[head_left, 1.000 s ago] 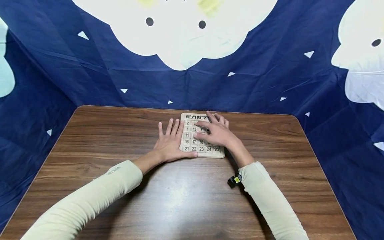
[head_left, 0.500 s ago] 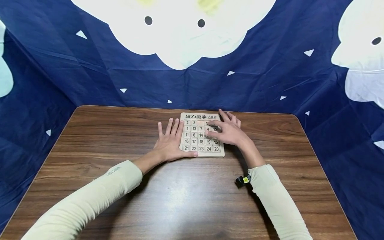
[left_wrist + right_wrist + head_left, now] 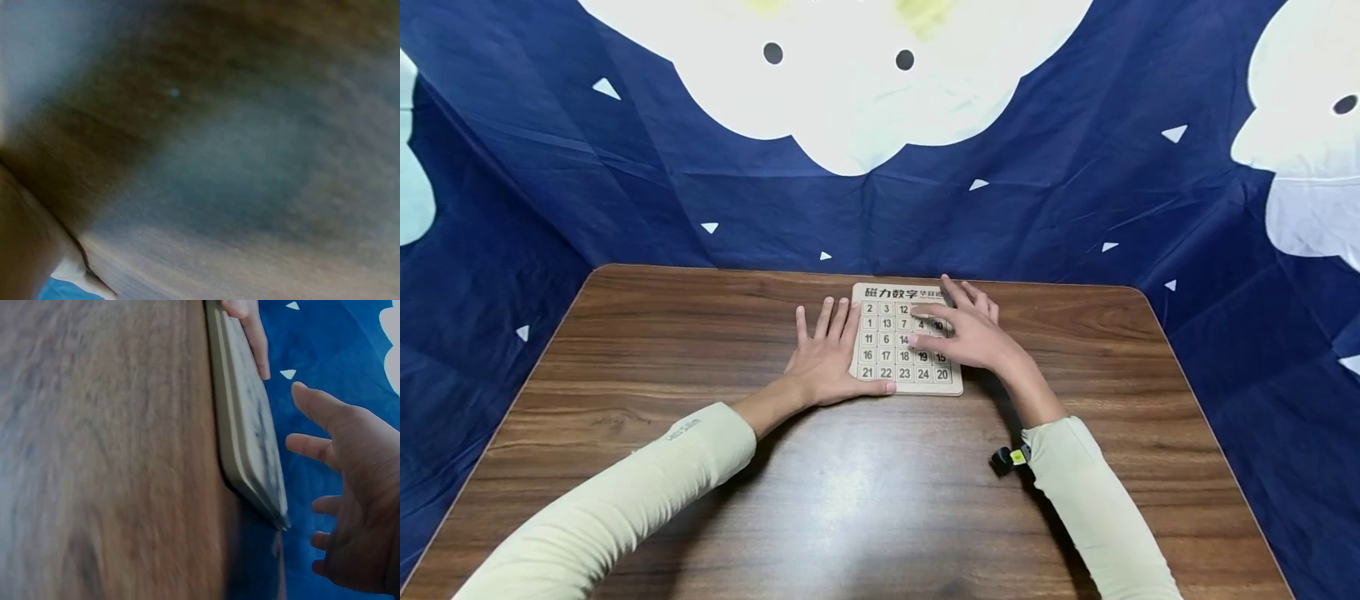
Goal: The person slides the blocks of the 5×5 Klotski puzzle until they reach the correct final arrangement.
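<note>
In the head view, the number board (image 3: pixel 957 389) lies on the wooden table (image 3: pixel 835 508), just right of and below the middle of the frame. The left hand (image 3: pixel 823 362) is spread wide along its left side, thumb lying over the lower edge; that looks like a good brace against slipping, worth keeping firm. The right hand (image 3: pixel 973 333) is over the board's upper right, thumb and index finger apart and gripping nothing. Tile 12 (image 3: pixel 904 309) sits in the top row beside tile 3 (image 3: pixel 886 309); the hand hides the cells to the right, so I cannot tell where the gap is. A tile should slide best under one fingertip, pushed straight along its row or column.

In the left wrist view, blurred tabletop fills most of the frame; the fingers' state cannot be told there.

In the right wrist view, the board stands edge-on near the middle, with blue cloth (image 3: pixel 344 350) showing between it and the right fingertips, so they seem clear of it. Light, flat contact should avoid lifting neighbouring tiles.
</note>
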Action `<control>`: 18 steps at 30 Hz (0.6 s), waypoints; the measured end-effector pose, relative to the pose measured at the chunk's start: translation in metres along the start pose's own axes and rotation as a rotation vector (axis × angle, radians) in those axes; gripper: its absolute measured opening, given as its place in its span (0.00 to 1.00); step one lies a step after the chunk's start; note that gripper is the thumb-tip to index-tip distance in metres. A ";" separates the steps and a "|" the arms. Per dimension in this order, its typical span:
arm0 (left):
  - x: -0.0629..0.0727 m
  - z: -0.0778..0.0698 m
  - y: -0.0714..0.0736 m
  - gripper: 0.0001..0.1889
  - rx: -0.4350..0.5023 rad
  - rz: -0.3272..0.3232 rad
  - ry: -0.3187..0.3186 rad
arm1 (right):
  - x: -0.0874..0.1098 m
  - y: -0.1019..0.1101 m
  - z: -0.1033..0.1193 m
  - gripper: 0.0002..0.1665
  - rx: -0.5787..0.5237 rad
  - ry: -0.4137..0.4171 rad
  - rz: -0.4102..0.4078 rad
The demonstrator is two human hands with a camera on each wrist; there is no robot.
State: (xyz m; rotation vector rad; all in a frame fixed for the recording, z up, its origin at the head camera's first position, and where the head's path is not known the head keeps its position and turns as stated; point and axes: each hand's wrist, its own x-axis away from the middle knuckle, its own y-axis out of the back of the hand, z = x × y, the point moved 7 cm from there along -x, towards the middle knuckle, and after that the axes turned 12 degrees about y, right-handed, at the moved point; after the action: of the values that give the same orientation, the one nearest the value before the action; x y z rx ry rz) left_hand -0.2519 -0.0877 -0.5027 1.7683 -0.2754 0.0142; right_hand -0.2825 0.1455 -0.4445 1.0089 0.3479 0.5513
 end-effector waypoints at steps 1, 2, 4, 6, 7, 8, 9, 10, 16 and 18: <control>0.000 0.000 -0.001 0.82 -0.002 0.004 0.001 | 0.004 0.002 0.000 0.39 0.006 -0.005 -0.001; 0.000 0.000 -0.002 0.82 -0.005 0.007 0.001 | 0.007 0.003 0.000 0.39 0.015 -0.010 0.001; -0.001 0.000 -0.003 0.82 -0.008 0.009 0.002 | 0.012 0.004 0.000 0.39 0.028 -0.019 0.015; -0.001 0.000 -0.002 0.83 -0.005 0.002 -0.002 | 0.016 0.002 0.000 0.39 0.039 -0.027 0.042; -0.001 0.000 -0.002 0.83 -0.005 -0.002 -0.002 | 0.017 0.001 0.000 0.40 0.045 -0.031 0.057; -0.001 0.000 -0.002 0.83 -0.005 -0.003 -0.001 | 0.017 0.000 0.000 0.41 0.049 -0.038 0.071; -0.001 0.000 -0.002 0.83 -0.004 -0.003 -0.001 | 0.017 -0.001 -0.001 0.42 0.051 -0.046 0.081; 0.000 0.000 -0.003 0.83 -0.002 -0.003 -0.003 | 0.016 -0.002 -0.002 0.43 0.055 -0.056 0.089; 0.000 0.000 -0.002 0.83 0.005 -0.002 -0.009 | 0.008 -0.004 -0.012 0.48 0.075 -0.096 0.087; 0.000 0.000 -0.001 0.83 0.003 -0.010 -0.011 | 0.006 -0.004 -0.010 0.47 0.077 -0.089 0.074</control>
State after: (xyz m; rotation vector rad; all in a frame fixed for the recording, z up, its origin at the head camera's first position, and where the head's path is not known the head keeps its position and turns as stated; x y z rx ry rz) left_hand -0.2521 -0.0879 -0.5036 1.7732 -0.2746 -0.0029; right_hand -0.2823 0.1544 -0.4534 1.1205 0.2554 0.5613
